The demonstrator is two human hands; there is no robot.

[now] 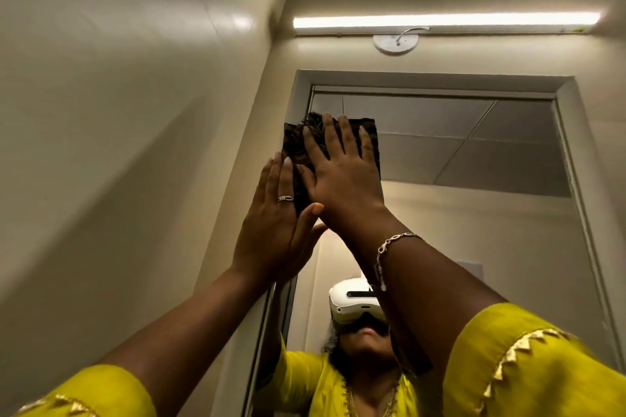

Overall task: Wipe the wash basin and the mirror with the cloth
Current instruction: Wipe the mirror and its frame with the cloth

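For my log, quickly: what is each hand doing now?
Left hand: open, fingers straight beside the dark fringed cloth.
Right hand: open, pressing it flat.

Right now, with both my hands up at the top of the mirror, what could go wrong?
The right hand presses the cloth flat against the mirror with straight fingers, no grip, so the cloth may slip and drop. The bracelet on that wrist could scrape the glass. The bare left hand beside the cloth might leave smears.

I see the cloth [293, 148] as dark woven fabric, frayed at one edge; the mirror [474, 220] is smooth glossy glass; the wall [118, 95] painted, faintly glossy.
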